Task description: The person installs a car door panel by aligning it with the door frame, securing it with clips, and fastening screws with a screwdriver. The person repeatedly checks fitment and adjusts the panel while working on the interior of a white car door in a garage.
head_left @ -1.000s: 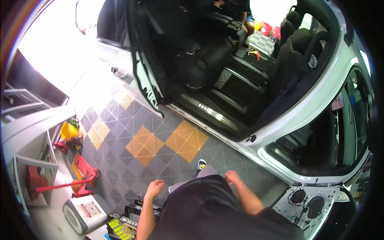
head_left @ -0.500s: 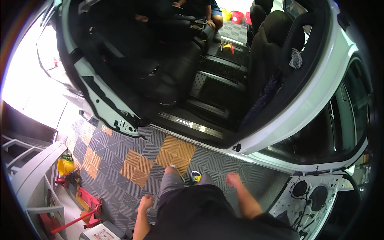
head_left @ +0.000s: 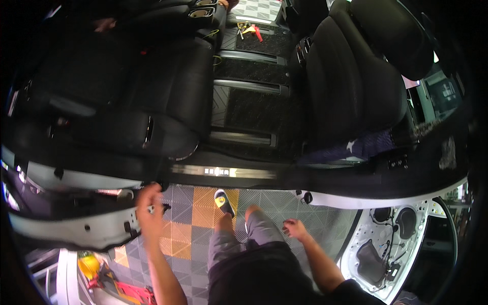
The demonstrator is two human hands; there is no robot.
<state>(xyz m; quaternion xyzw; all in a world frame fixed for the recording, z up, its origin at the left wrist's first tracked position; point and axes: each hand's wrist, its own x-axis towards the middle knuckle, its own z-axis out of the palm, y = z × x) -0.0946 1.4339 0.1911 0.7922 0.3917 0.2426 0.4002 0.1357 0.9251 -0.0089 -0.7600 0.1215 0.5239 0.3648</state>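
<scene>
My left hand (head_left: 149,206), slightly blurred, is raised beside the bare inner edge of the open front car door (head_left: 76,226). Its fingers point toward the dark body opening; whether they touch the door edge I cannot tell, and no object shows in them. My right hand (head_left: 295,229) hangs over the floor, right of my legs, with fingers loosely bent and apart, holding nothing. Ahead of me lies the door sill (head_left: 249,173) with a bright metal strip. Beyond it stand a black front seat (head_left: 173,91) and a black rear seat (head_left: 351,76).
A rear door (head_left: 376,254) without its trim, wiring exposed, stands open at right. Red and yellow tools (head_left: 250,31) lie on the car floor. At lower left are a yellow bucket (head_left: 89,265) and a red floor jack (head_left: 134,292). Tiles (head_left: 178,223) cover the ground.
I have stepped closer to the car, and the cabin fills more of the view. My left hand has risen forward to the front door's edge. My right hand still hangs at my side.
</scene>
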